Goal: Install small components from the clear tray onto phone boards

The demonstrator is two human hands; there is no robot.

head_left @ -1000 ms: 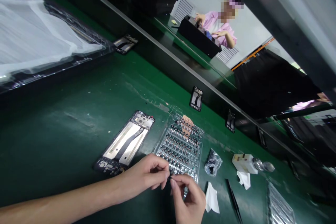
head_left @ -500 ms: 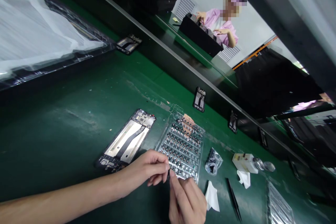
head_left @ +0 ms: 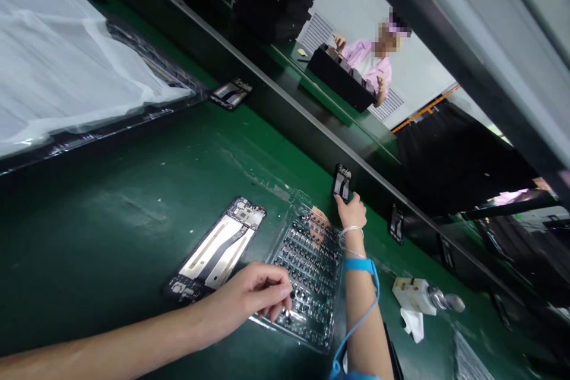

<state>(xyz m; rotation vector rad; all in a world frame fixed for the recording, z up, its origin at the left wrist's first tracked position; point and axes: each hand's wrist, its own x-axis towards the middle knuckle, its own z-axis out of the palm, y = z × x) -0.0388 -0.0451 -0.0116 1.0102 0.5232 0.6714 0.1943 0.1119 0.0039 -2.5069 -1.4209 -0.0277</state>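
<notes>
Left hand [head_left: 253,297] low over a clear blister tray [head_left: 307,337] packed with rows of tiny black parts, fingers curled in narrow, thumb and fingertips close together around what looks like one small black part [head_left: 291,295]. Too small to say for sure. Right hand [head_left: 351,212] out at about 1 o'clock from the tray, fingers together, fingertips right at a small phone frame [head_left: 342,183] on the black ledge; touching maybe, gripping impossible to tell. Bigger phone frame [head_left: 214,249] with a metal plate flat on the green mat [head_left: 111,214] at 9 o'clock from the tray, just beside the left forearm. Blue wrist strap [head_left: 358,265] on the right arm, coiled cord [head_left: 356,328] trailing down past the tray. White bottle [head_left: 414,295] and a white wipe [head_left: 412,325] around 3 o'clock. Co-worker in a pink smock [head_left: 371,56] far off at 1 o'clock, hands at a black box [head_left: 341,80].

Biggest worries, just a guess: a part that tiny slipping from the fingertips into the tray rows or onto the dark mat, near invisible there. Right arm or that cord catching the tray corner and shifting it, spilling parts. Small frame knocked off the ledge by a clumsy grab.
</notes>
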